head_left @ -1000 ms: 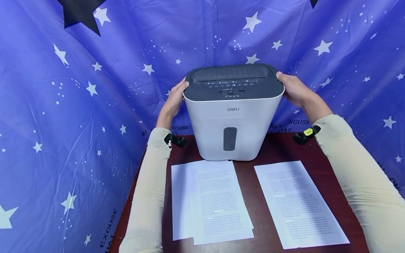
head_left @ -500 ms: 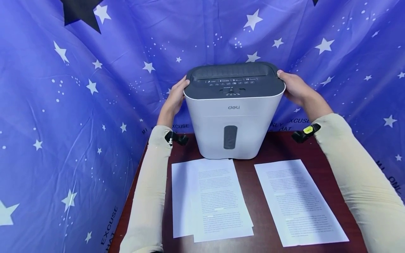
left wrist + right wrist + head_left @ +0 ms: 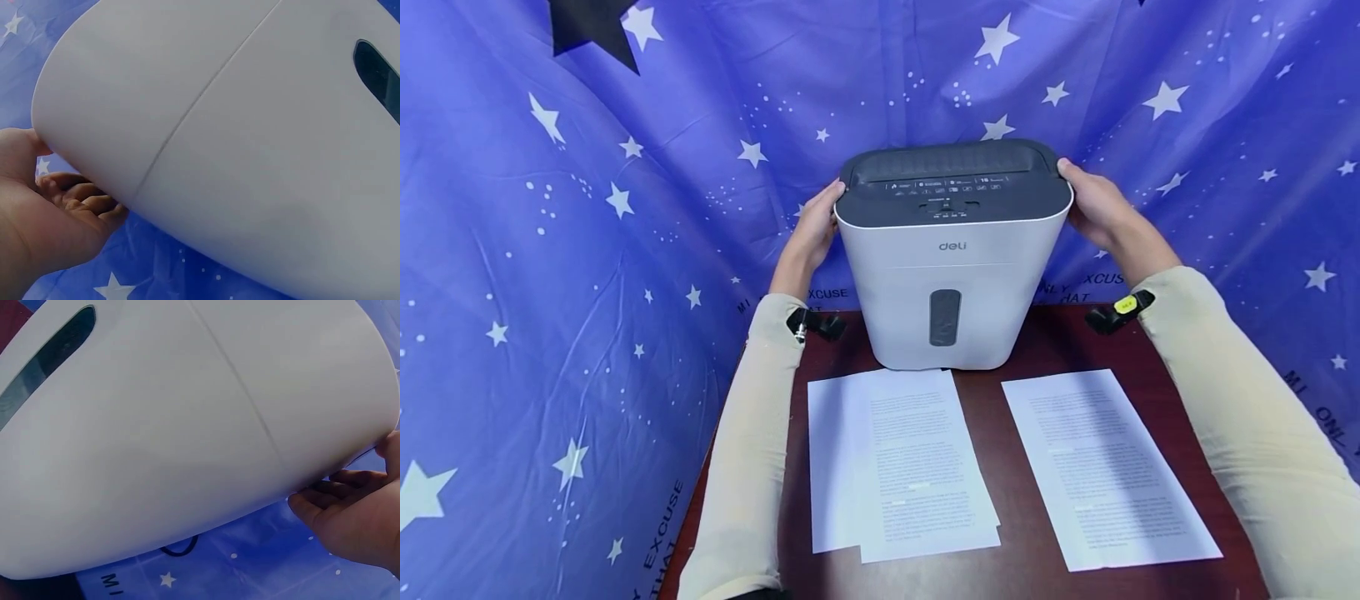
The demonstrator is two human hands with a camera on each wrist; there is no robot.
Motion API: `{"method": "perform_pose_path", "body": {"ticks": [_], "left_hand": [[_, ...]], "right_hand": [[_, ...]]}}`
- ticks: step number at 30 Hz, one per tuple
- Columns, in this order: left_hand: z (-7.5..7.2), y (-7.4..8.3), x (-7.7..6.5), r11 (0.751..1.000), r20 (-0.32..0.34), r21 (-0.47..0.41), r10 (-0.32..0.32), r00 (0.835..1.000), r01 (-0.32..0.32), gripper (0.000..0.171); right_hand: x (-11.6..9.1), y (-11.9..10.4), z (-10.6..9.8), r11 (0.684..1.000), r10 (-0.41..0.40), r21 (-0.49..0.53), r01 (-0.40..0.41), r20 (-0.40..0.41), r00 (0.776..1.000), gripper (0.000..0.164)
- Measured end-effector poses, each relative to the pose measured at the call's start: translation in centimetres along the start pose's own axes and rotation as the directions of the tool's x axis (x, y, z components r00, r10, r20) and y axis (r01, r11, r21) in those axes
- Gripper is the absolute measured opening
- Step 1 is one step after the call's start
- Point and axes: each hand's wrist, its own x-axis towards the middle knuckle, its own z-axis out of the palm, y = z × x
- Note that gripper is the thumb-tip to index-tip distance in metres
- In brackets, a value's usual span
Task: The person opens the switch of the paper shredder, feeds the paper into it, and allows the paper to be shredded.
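A white paper shredder [image 3: 985, 292] with a dark grey top stands upright at the back of the table in the head view. It has a "deli" mark and a dark oval window on its front. My left hand [image 3: 815, 227] holds its left upper side, thumb at the rim of the top. The left wrist view shows that hand's [image 3: 56, 219] fingers bent against the white wall. On the opposite side my right hand [image 3: 1101, 207] grips the upper edge the same way. In the right wrist view the right hand's [image 3: 356, 512] fingertips reach behind the side wall.
Two or more overlapping printed sheets [image 3: 917, 467] lie in front of the shredder, their far edge right at its base. Another printed sheet [image 3: 1112, 467] lies to the right on the dark red table [image 3: 992, 442]. A blue star-patterned curtain [image 3: 700, 233] surrounds the table closely.
The head view has tilted slightly, so the whole scene sits a little higher in it. Both hands keep their hold, and the shredder and sheets stay in place relative to each other.
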Motion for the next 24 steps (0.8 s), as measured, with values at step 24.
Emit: {"method": "perform_pose_path", "body": {"ticks": [24], "left_hand": [[-6.3,-11.6,-10.4,0.854,-0.066,0.283,-0.437,0.897,0.437,0.049]], "right_hand": [[-6.1,14.5,-6.5,0.874,0.247,-0.381,-0.3,-0.183,0.952,0.023]]}}
